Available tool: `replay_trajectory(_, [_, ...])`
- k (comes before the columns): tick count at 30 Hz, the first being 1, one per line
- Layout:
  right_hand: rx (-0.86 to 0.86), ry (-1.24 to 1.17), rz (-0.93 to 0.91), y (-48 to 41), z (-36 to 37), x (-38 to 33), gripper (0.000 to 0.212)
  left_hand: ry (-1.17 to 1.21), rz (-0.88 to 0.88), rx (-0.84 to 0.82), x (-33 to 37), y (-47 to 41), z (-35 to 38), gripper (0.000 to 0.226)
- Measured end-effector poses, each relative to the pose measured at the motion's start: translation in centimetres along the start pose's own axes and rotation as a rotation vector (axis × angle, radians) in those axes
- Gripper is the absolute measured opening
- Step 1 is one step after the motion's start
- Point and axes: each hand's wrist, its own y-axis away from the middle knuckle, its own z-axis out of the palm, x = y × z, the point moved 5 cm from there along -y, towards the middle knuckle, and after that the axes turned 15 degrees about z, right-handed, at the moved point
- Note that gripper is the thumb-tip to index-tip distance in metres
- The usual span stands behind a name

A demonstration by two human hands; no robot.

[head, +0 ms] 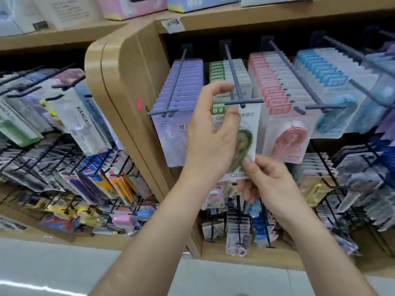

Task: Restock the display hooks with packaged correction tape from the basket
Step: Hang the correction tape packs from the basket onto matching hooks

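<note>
Your forearms come up from 6 o'clock and meet in front of the display, both hands on one green correction-tape pack (pixel 248 127). Your left hand (pixel 210 135) is curled round the pack's upper left side, thumb and fingers pinching near the header, likely because that is where the hanging hole must be steered. Your right hand (pixel 269 182), at 4 o'clock from the left, nips the bottom edge between thumb and fingertips, which keeps the card from swinging while the top is lined up. The pack sits upright at the front end of the hook (pixel 233 75) that carries the green row (pixel 226 71), its header level with the crossbar at the hook's tip. Whether the hole is already over the tip is blurred, so you cannot tell. That hook fits: it sorts by colour, with the purple row (pixel 181 86) at 9 o'clock of it, the pink row (pixel 275 88) at 3 o'clock and the blue row (pixel 320 69) further on towards 2 o'clock. The green row looks shorter than its neighbours, which is probably why stock goes here. To seat it, you would likely need to slide the pack back along the rod towards 12 o'clock. The basket is out of view
</note>
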Motion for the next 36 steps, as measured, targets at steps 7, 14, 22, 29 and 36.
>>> replay_trajectory(7, [0.233, -0.013, -0.080, 0.3, -0.3, 0.3, 0.033, -0.284, 0.135, -0.106, -0.6, 2.2, -1.8, 0.043])
replay_trajectory(14, [0.327, -0.008, -0.069, -0.3, -0.1, 0.7, 0.035, -0.534, 0.175, -0.180, -1.2, 2.6, -1.8, 0.052])
replay_trajectory(22, [0.456, -0.012, -0.073, -3.1, 0.9, -0.9, 0.044, -0.631, 0.052, -0.310, -1.2, 2.9, -2.6, 0.044])
replay_trajectory(29, [0.481, -0.131, 0.082, -4.7, 1.7, 0.6, 0.021, -0.453, 0.153, -0.123, -1.8, 4.4, -5.4, 0.025])
replay_trajectory(36, [0.237, 0.141, 0.314, -0.4, 1.3, 3.7, 0.017, -0.275, 0.135, -0.111, -3.0, 6.5, -7.0, 0.022])
